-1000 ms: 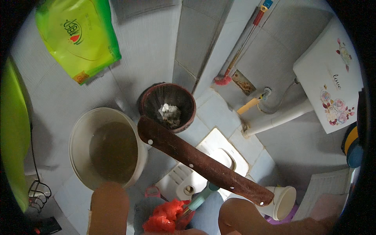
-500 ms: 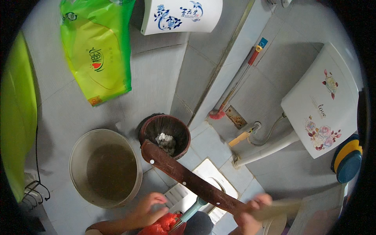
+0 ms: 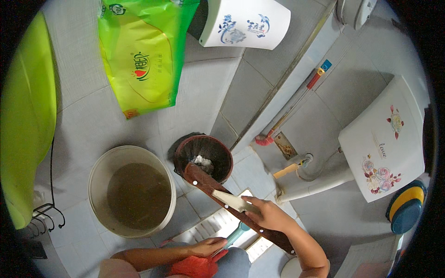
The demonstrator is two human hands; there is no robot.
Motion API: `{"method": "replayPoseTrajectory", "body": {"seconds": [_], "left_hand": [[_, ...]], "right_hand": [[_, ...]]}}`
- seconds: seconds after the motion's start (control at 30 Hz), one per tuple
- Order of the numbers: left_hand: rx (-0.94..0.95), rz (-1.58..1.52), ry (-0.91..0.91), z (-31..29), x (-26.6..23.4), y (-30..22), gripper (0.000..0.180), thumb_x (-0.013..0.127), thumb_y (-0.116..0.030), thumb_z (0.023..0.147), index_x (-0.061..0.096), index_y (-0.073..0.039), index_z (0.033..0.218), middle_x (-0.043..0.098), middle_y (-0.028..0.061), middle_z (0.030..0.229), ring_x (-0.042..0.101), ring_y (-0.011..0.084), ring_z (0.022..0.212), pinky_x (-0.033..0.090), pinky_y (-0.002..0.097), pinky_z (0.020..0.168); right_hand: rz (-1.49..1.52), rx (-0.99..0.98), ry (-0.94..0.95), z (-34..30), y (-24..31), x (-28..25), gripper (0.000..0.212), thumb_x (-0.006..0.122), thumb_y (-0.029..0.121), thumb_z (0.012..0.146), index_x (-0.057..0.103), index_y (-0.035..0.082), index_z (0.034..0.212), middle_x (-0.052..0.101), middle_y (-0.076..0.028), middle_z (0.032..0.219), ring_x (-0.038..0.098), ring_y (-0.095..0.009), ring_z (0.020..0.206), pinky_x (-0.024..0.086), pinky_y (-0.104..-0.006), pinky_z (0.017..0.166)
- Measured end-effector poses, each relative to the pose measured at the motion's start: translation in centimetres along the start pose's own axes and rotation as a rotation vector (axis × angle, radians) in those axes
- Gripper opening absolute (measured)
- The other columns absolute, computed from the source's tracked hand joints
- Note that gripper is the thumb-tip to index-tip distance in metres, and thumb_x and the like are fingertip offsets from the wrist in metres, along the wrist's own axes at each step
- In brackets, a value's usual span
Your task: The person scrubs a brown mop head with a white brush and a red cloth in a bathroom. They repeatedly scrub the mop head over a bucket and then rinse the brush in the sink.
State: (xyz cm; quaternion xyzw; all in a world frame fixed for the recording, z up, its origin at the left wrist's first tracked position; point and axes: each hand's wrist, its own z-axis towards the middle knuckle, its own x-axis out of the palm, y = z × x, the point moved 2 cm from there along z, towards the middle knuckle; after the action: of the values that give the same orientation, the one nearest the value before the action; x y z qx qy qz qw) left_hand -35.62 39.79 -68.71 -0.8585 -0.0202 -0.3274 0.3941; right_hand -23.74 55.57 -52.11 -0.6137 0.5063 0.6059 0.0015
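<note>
Lying aslant across the tiled floor point(image 3: 204, 92), a long dark brown plank point(image 3: 232, 206) with pale studs along its edges runs from the rim of a dark bin point(image 3: 204, 155) down toward the lower right. Its far end rests at the bin's edge, beside crumpled white paper inside. A pale, flat blade-like piece point(image 3: 232, 200) lies on the plank's upper face, just ahead of the right fingers.

The right hand point(image 3: 269, 215) comes in from the lower right, forearm raised, palm down over the middle of the plank. Its fingers point(image 3: 250, 204) are curled and pinch the near end of the pale piece, pressing it to the wood.

The left hand point(image 3: 208, 245) reaches in from the lower left, forearm nearly level. Its fingers are clenched around the foot of a teal handle point(image 3: 237, 232), which rises toward the plank just below the right hand. Something red point(image 3: 194, 266) sits right under the left fingers.

Left of both hands stands a round bucket point(image 3: 99, 171) of murky water, close beside the bin.
</note>
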Motion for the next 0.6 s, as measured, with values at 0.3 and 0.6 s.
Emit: {"method": "replayPoseTrajectory", "body": {"seconds": [0.3, 0.6], "left_hand": [[-0.005, -0.240, -0.153, 2.8, -0.1, -4.0, 0.034, 0.046, -0.031, 0.092, 0.054, -0.003, 0.108, 0.054, -0.0010, 0.077, 0.049, 0.0058, 0.063, 0.040, 0.0206, 0.051], [0.181, 0.174, -0.247, 8.2, -2.7, -6.7, 0.033, 0.046, -0.030, 0.091, 0.058, -0.001, 0.097, 0.059, 0.0030, 0.079, 0.051, 0.0113, 0.074, 0.042, 0.0271, 0.070]], "right_hand": [[0.088, 0.041, -0.277, 8.8, -0.8, 0.0, 0.045, 0.059, 0.009, 0.079, 0.041, 0.004, 0.120, 0.060, -0.023, 0.081, 0.061, -0.037, 0.079, 0.047, -0.0388, 0.071], [-0.024, 0.314, -0.693, 7.1, -0.7, 6.2, 0.054, 0.051, 0.002, 0.077, 0.030, -0.006, 0.125, 0.054, -0.034, 0.094, 0.055, -0.047, 0.088, 0.046, -0.0468, 0.075]]}}
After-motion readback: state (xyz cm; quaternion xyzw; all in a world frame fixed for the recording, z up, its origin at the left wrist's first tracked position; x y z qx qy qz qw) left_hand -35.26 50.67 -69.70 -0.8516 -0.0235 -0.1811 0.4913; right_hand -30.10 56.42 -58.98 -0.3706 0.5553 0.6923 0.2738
